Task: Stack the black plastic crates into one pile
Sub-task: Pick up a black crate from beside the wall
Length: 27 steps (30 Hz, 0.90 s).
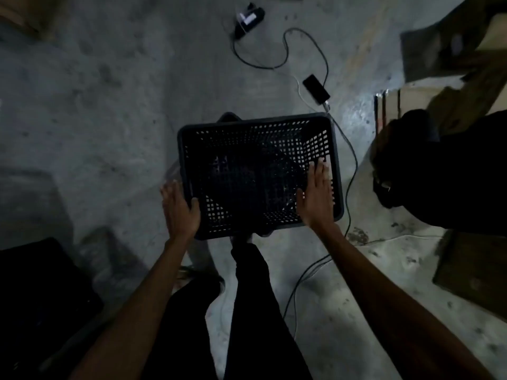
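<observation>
A black perforated plastic crate (247, 138) is held open side up in the middle of the view, above the concrete floor. My left hand (179, 212) grips its left rim, thumb inside and fingers outside. My right hand (317, 196) lies flat against the inside of the right wall, fingers spread along it. A second dark crate-like shape (41, 297) sits at the lower left, too dark to make out. Whether another crate lies beneath the held one is hidden.
A phone (316, 89) on a cable (301, 37) lies on the floor behind the crate, with a dark charger (249, 19) farther back. More cables run along the right. A dark bulky mass (439, 171) and wooden boards (477, 270) stand at the right. My legs are below.
</observation>
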Available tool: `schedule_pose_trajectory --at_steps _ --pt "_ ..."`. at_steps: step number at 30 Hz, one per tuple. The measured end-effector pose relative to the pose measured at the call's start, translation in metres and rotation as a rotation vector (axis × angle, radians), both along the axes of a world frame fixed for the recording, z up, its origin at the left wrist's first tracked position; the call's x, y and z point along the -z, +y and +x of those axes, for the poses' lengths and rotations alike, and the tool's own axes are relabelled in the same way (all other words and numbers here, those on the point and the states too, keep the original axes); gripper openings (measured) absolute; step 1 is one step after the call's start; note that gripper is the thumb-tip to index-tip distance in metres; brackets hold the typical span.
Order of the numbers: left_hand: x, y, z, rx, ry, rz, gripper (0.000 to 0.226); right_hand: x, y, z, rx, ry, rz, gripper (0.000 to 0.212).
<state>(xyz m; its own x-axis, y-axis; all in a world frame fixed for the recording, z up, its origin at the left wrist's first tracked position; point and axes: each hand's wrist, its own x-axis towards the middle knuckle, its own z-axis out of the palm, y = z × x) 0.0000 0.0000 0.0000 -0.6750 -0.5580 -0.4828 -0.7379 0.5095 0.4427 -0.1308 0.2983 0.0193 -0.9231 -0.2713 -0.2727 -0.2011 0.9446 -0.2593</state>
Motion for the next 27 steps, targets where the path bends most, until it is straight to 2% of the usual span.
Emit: schedule_pose_trajectory --at_steps 8,11,13,15,17,20,23,27 --pt "0.077 0.008 -0.038 -0.394 0.023 0.042 0.088 0.079 0.076 -0.065 0.137 0.019 0.030 0.071" --pt "0.087 0.001 -0.040 -0.575 0.013 0.030 0.079 0.090 0.089 -0.076 0.379 -0.123 -0.095 0.076" --pt "0.094 -0.002 -0.039 -0.648 -0.078 0.061 0.061 0.096 0.095 -0.081 0.541 -0.240 -0.133 0.072" --pt "0.099 -0.003 -0.032 -0.618 -0.181 0.116 0.046 0.104 0.098 -0.080 0.606 -0.306 -0.171 0.056" --pt "0.101 -0.007 -0.025 -0.554 -0.206 0.133 0.040 0.105 0.094 -0.078 0.630 -0.299 -0.238 0.043" --pt "0.092 -0.016 -0.022 -0.570 -0.180 0.162 0.038 0.092 0.082 -0.072 0.650 -0.253 -0.292 0.041" --pt "0.073 -0.031 -0.014 -0.626 -0.177 0.168 0.037 0.066 0.065 -0.058 0.617 -0.202 -0.242 0.042" --pt "0.028 -0.068 0.034 -0.673 -0.249 0.196 0.047 0.011 0.026 -0.023 0.593 -0.211 -0.212 0.041"
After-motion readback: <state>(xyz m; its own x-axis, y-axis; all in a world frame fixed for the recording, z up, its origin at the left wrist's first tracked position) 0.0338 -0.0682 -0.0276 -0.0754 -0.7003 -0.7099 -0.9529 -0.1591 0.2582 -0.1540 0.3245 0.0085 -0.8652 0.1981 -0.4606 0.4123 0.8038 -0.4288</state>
